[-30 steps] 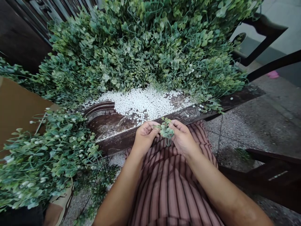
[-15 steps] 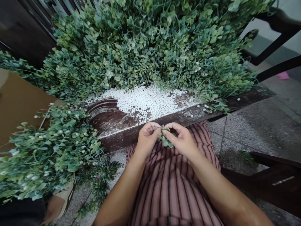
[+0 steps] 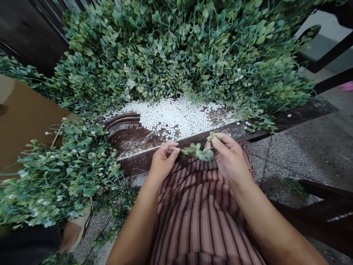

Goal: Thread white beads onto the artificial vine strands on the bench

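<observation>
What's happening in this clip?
A seated person holds a small leafy sprig between both hands above a striped lap: the right hand grips it, the left hand pinches its tip. Just ahead, a dark wooden bench carries a spread of white beads and a big heap of greenery; another pile lies left.

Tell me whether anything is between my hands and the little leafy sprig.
Nothing visible. The right hand pinches the leafy sprig above the striped cloth, and the left hand sits at its leftmost leaves with only open air between. Whether that grip is closed on them is unclear.
</observation>
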The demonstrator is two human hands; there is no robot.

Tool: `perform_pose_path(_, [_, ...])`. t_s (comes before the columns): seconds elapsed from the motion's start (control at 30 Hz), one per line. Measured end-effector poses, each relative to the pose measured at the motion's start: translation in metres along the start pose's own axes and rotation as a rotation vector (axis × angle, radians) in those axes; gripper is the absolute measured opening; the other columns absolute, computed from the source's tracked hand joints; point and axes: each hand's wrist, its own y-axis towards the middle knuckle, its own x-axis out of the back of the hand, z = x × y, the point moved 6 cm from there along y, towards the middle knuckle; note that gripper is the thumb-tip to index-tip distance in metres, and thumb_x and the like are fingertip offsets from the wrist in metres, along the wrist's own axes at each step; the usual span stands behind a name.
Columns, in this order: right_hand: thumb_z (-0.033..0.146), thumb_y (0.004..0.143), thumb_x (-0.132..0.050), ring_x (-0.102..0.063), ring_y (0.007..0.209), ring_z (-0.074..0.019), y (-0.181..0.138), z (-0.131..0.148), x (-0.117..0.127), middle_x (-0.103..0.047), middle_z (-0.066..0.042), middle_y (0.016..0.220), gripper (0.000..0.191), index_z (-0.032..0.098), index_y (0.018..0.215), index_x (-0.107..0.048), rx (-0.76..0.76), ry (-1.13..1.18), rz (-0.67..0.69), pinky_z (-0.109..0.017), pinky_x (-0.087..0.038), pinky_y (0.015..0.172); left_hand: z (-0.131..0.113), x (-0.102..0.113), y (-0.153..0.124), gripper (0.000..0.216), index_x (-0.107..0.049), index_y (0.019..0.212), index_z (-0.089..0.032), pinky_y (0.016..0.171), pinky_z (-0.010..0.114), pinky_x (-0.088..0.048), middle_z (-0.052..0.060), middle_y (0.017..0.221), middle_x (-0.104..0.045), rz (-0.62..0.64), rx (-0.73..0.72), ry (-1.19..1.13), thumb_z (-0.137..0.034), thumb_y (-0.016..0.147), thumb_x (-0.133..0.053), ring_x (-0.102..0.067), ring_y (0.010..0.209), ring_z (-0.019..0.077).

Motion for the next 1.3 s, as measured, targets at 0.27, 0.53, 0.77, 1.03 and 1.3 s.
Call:
perform_pose_path(0.27, [0.04, 0.08, -0.054, -0.05, 0.06, -0.012, -0.004, -0.009, -0.017, -0.057, -0.001, 0.061, 0.027, 0.017, 0.066, -0.056, 0.032, -0.306, 0.172, -0.024, -0.041, 0.059, 0.007, 0.042, 0.021, 0.012, -0.068, 0.076, -0.022, 0.079, 0.03, -0.043, 0.004, 0.082, -0.063, -0.195, -0.158, 0.643, -0.021, 0.074, -0.056, -0.057, 0.079, 0.0184])
perform_pose_path(0.53, [0.032, 0.078, -0.051, -0.049, 0.057, -0.0118, -0.007, -0.013, -0.024, -0.054, 0.0, 0.056, 0.02, 0.017, 0.065, -0.055, 0.031, -0.439, 0.206, -0.023, -0.038, 0.056, -0.002, 0.032, 0.039, 0.012, -0.065, 0.078, -0.022, 0.068, 0.028, -0.041, 0.002, 0.082, -0.066, 0.015, 0.0, 0.895, -0.026, 0.075, -0.054, -0.058, 0.075, 0.0176])
perform_pose_path(0.77, [0.032, 0.076, -0.053, -0.047, 0.056, -0.0112, -0.009, -0.017, -0.028, -0.052, 0.001, 0.056, 0.02, 0.017, 0.064, -0.055, 0.006, -0.41, 0.21, -0.022, -0.038, 0.056, -0.012, 0.023, 0.046, 0.016, -0.063, 0.076, -0.021, 0.067, 0.03, -0.04, 0.006, 0.08, -0.067, 0.138, 0.032, 1.174, -0.024, 0.075, -0.048, -0.06, 0.077, 0.0221])
perform_pose_path(1.03, [0.031, 0.075, -0.053, -0.047, 0.056, -0.0111, -0.011, -0.017, -0.025, -0.053, 0.0, 0.056, 0.02, 0.016, 0.064, -0.056, 0.016, -0.395, 0.184, -0.022, -0.039, 0.055, -0.005, 0.034, 0.043, 0.003, -0.057, 0.064, -0.018, 0.06, 0.026, -0.041, 0.0, 0.061, -0.06, 0.01, 0.064, 0.535, -0.019, 0.061, -0.057, -0.055, 0.059, 0.0139])
perform_pose_path(1.3, [0.027, 0.076, -0.053, -0.05, 0.059, -0.0109, -0.014, -0.018, -0.035, -0.057, 0.0, 0.063, 0.014, 0.016, 0.069, -0.059, 0.072, -0.363, 0.174, -0.022, -0.04, 0.058, -0.004, -0.013, 0.006, 0.02, -0.06, 0.067, -0.015, 0.054, 0.018, -0.04, -0.002, 0.055, -0.059, 0.19, 0.187, -0.432, -0.025, 0.055, -0.072, -0.053, 0.053, 0.0067])
